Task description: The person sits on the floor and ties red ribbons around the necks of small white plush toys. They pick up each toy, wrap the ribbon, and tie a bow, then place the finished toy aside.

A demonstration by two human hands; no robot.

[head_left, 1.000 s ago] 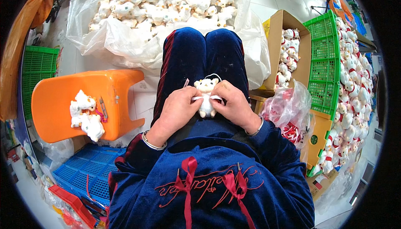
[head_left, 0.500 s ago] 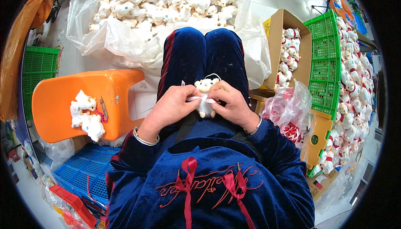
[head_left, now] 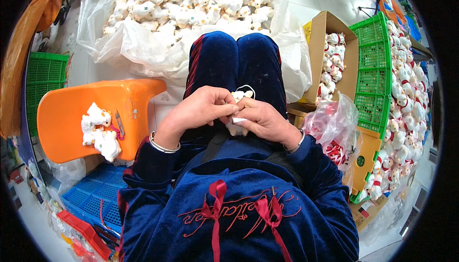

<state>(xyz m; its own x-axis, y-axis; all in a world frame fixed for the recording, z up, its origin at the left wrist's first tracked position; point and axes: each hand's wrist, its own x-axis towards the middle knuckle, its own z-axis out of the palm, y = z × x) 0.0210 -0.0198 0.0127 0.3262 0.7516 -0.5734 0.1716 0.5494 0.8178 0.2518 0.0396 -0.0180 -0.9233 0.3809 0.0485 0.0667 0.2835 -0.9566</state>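
Observation:
A small white plush animal with a white cord loop at its head stands upright between my legs, against my lap. Both my hands cover its neck and middle. My left hand is closed, its thumb and fingers pinched at the toy's neck on a white ribbon that is mostly hidden there. My right hand is closed too, its fingertips meeting the left ones. From under its thumb sticks a short end of the white ribbon.
An orange stool at the left bears white plush toys and small snips. Ahead lies a big clear bag heaped with plush toys. At right stand a cardboard box, a green crate and a bag of red ribbons.
My hands have come together over the toy's neck, the left moving right and up. The ribbon ends, held apart before, are now mostly covered by fingers.

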